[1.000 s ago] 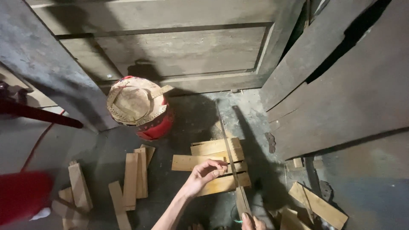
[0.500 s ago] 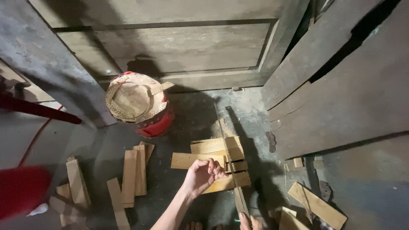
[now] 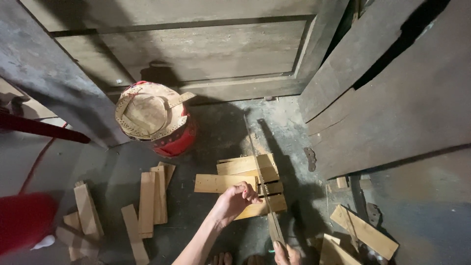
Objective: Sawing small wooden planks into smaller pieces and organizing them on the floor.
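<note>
Left grip: the left hand (image 3: 234,200) is closed, fingers curled down onto the stack of wooden slats (image 3: 245,184) on the floor (image 3: 221,127), pinning it by its near edge. Right grip: the right hand (image 3: 286,254) shows only partly at the bottom edge of the view, wrapped around the lower end of a long hand saw (image 3: 262,184); the handle itself is out of frame, so the exact hold cannot be told.

Position of the work: the stack lies flat on the concrete floor, between the red bucket (image 3: 169,132) and the leaning wooden boards (image 3: 392,98) on the right. The saw blade runs across the stack from far to near, just beside the left fingertips, its edge resting on or in the top slat.

Progress, as a judgement: the cut is in hand but not finished. The slats under the blade show as unbroken on both sides of it, and how deep the blade sits cannot be read. Several short cut pieces (image 3: 152,196) lie in a loose group to the left, apart from the stack, and more offcuts (image 3: 363,230) lie to the right near the boards, which suggests some lengths are already done. At least the stack under the hand remains to be sawn through.

Other items: a woven lid or hat covers the bucket; a panelled wooden door (image 3: 196,44) stands behind.
</note>
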